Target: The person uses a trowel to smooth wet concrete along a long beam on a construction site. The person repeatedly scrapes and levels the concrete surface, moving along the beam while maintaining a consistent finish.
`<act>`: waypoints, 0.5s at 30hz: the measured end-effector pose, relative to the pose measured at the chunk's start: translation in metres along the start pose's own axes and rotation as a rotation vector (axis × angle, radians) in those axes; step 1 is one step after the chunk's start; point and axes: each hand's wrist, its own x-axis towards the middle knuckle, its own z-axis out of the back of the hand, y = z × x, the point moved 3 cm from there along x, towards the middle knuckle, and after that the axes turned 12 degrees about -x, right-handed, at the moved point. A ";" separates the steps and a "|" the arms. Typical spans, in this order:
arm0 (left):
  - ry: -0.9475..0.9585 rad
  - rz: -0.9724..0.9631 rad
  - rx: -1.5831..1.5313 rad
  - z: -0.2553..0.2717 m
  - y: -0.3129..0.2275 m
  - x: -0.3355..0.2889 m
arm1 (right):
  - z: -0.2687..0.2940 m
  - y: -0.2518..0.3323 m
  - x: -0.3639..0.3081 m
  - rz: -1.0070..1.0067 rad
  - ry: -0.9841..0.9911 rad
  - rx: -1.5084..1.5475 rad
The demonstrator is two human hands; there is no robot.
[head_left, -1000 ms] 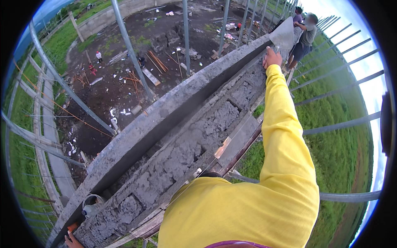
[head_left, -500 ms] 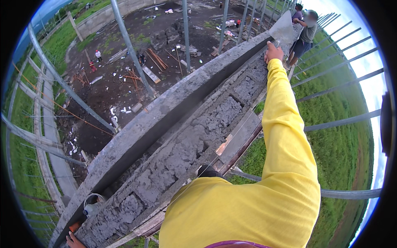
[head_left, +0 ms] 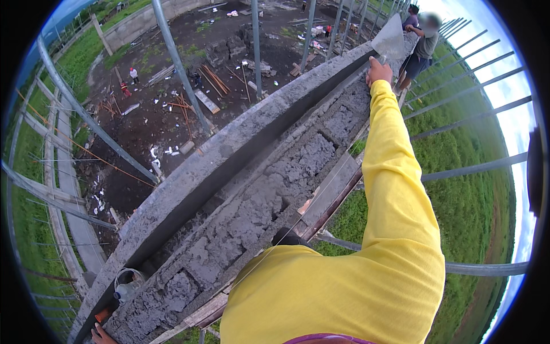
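At the far end of the wall top, the right hand (head_left: 379,71) is closed around the handle of a trowel (head_left: 389,39), whose flat grey blade stands up above the fist, over the smooth concrete band (head_left: 229,155) that runs the length of the wall. The yellow sleeve (head_left: 395,189) stretches the whole way out to it from the lower edge. Beside the band, on the person's side, lies the rough block course (head_left: 258,212), coated in lumpy grey mortar, and a taut string (head_left: 321,192) crosses it along the wall. A wooden plank (head_left: 329,198) lies along the outer edge of the blocks.

At the bottom left only the fingertips of the left hand (head_left: 98,334) show, resting by the wall's near end; whether they grip anything cannot be told. Just above them a clear plastic bottle (head_left: 126,285) sits against the band, its contents not readable, with a small orange object (head_left: 102,315) below it.

Another person (head_left: 423,49) stands just beyond the trowel, near the wall's far end. Grey scaffold poles (head_left: 177,63) rise to the left, over dirt ground (head_left: 172,126) strewn with boards and debris far below; metal rails (head_left: 470,166) cross green grass (head_left: 475,229) on the right.
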 end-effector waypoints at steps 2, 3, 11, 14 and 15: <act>0.005 0.001 -0.007 -0.001 0.003 0.001 | 0.000 -0.001 0.001 -0.001 0.009 0.007; 0.008 0.002 -0.010 -0.001 0.004 0.002 | 0.000 -0.001 0.002 -0.003 0.006 0.004; 0.010 -0.001 -0.008 -0.001 0.004 0.004 | -0.001 0.000 0.000 -0.010 0.011 0.026; 0.012 0.024 -0.006 0.001 0.001 0.001 | -0.002 0.000 0.000 -0.029 -0.045 0.027; 0.004 0.020 -0.012 0.001 0.000 0.000 | -0.001 0.000 0.000 -0.030 -0.030 0.016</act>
